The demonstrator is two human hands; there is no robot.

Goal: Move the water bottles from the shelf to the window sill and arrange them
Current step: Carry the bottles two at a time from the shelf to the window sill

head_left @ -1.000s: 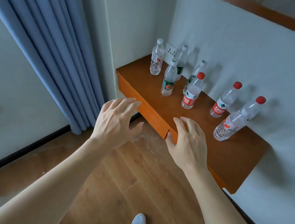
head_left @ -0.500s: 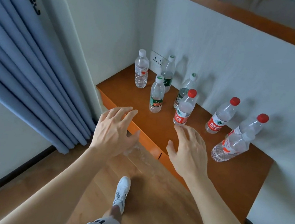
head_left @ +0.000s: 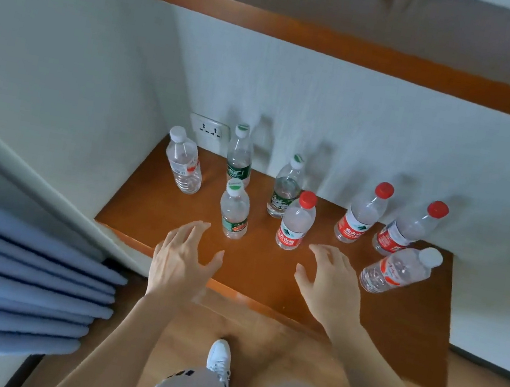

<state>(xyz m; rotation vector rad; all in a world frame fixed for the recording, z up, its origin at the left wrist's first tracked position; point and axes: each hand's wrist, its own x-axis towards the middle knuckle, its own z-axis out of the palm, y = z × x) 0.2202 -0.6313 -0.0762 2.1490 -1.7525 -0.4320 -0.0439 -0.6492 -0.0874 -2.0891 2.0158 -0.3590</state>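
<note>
Left hand (head_left: 183, 259) and right hand (head_left: 329, 285) are hovering over the front edge of the shelf (head_left: 149, 212), fingers spread, gripping nothing. Green-cap bottle (head_left: 234, 212) is standing just beyond the left fingertips, red-cap bottle (head_left: 296, 222) just beyond the right ones. White-cap bottle (head_left: 399, 271) is sitting right of the right hand. Remaining five bottles (head_left: 361, 214) are standing farther back, near the wall.

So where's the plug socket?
In the head view, the socket is on the wall behind the shelf, far left, beside the rearmost green-capped bottle.
</note>
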